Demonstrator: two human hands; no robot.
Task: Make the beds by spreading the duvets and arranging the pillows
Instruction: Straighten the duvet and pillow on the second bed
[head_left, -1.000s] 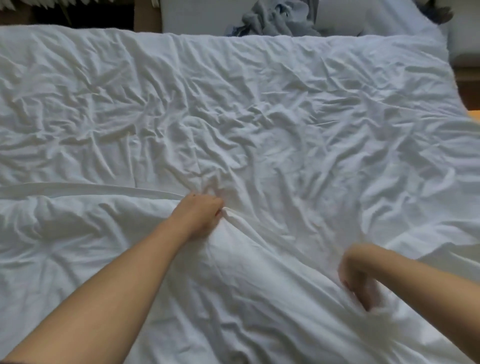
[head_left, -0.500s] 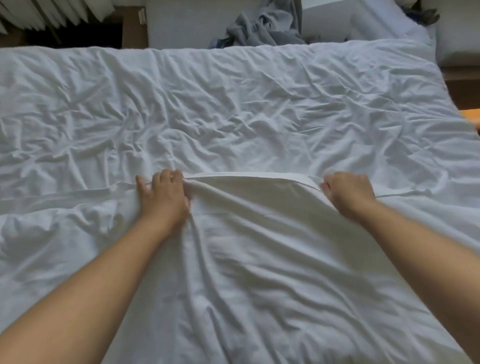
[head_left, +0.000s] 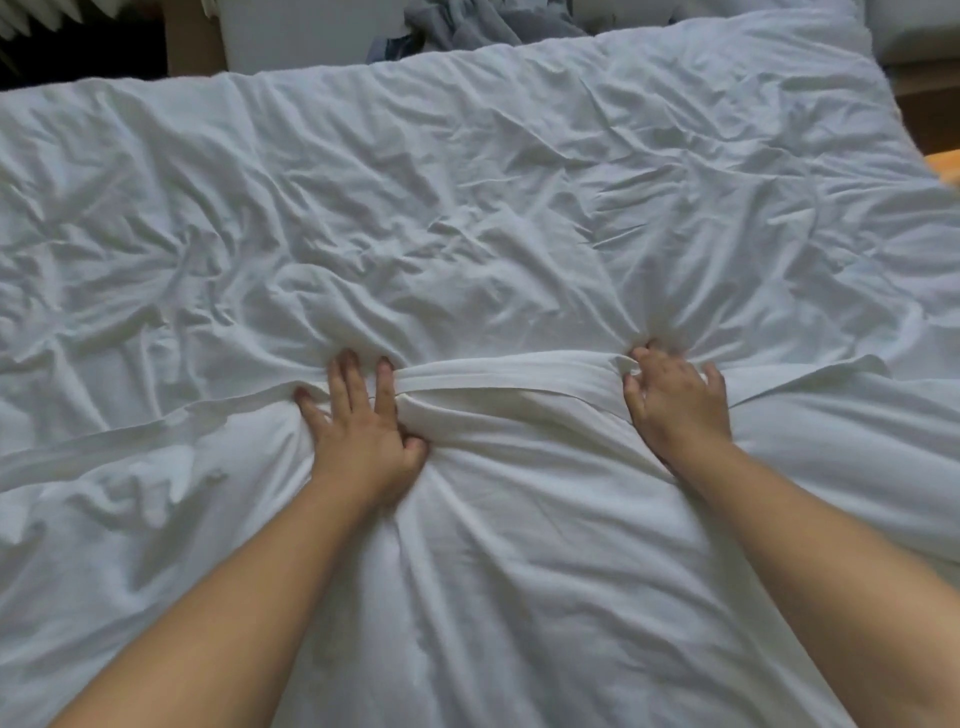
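The duvet (head_left: 519, 545) lay over the bed (head_left: 467, 182), hem bunched mid-bed. The left hand (head_left: 363, 426) pressed the hem, fingers spread; the right hand (head_left: 675, 400) clutched it, fingers curled. Both should push evenly toward the bed's far edge.

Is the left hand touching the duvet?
Touching. The head view shows the left hand pressed flat on the duvet, with creases spreading from it.

Duvet (head_left: 519, 545) covers the near half of the bed. Left hand (head_left: 363, 431) and right hand (head_left: 675, 400) rest on its far edge, clothes heap (head_left: 467, 26) behind.
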